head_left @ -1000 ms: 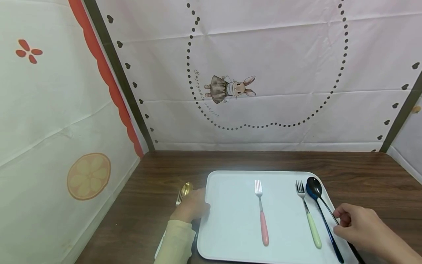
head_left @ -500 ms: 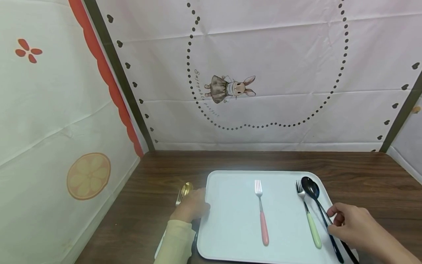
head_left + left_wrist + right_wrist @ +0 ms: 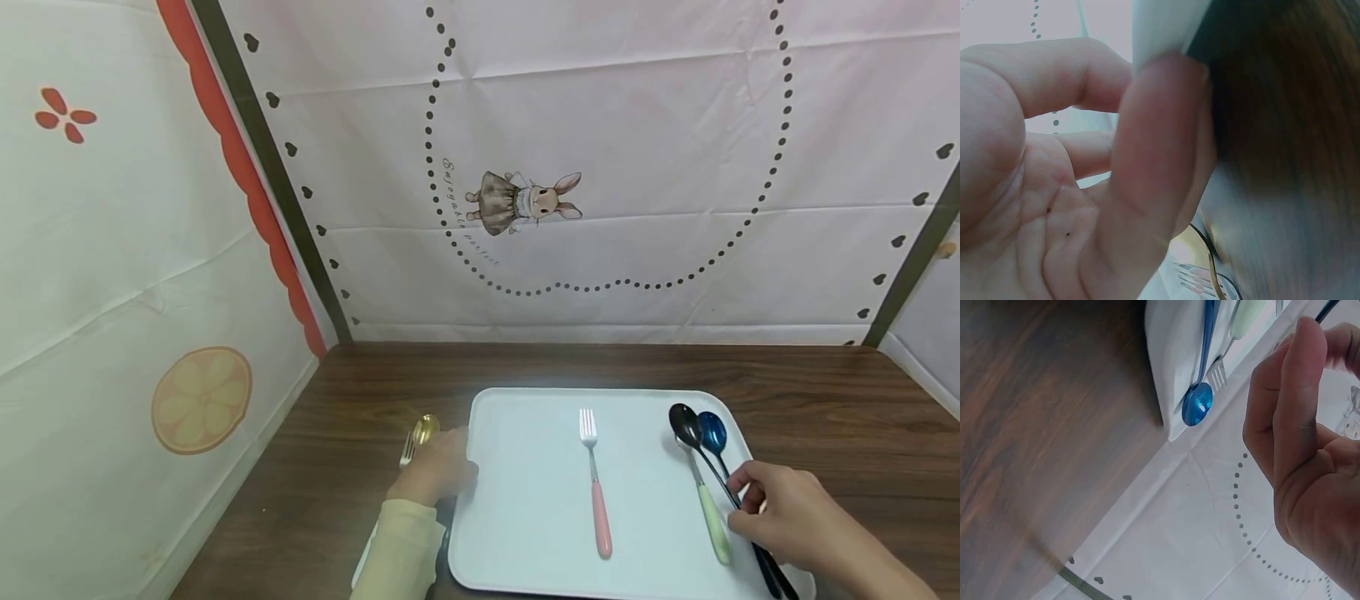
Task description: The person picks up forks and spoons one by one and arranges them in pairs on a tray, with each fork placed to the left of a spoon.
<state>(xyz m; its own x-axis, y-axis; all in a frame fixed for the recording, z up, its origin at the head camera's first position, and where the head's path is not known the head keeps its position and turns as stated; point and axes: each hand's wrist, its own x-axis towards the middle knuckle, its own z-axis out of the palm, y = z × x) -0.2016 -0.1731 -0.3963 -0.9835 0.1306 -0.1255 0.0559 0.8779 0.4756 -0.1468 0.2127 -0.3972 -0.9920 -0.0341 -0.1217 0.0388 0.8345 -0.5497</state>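
Gold spoon (image 3: 426, 428): left of the white tray (image 3: 525, 500).
Left hand (image 3: 437, 465): fingers and thumb pinching the tray's left edge.
Pink fork (image 3: 597, 500): lying mid-tray.
Black spoon (image 3: 684, 422): over the tray, hiding the green fork's (image 3: 712, 521) tines.
Blue spoon (image 3: 713, 432): on the tray's right side.
Right hand (image 3: 780, 512): pinching the black spoon's handle.

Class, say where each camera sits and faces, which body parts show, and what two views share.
Head: worn on the head, facing forward and down at the white tray; left hand, right hand and sleeve show.
Left wrist: worn there, facing the left hand gripping the tray's edge.
Right wrist: worn there, facing the right hand.
Shared: blue spoon, in head and right wrist.
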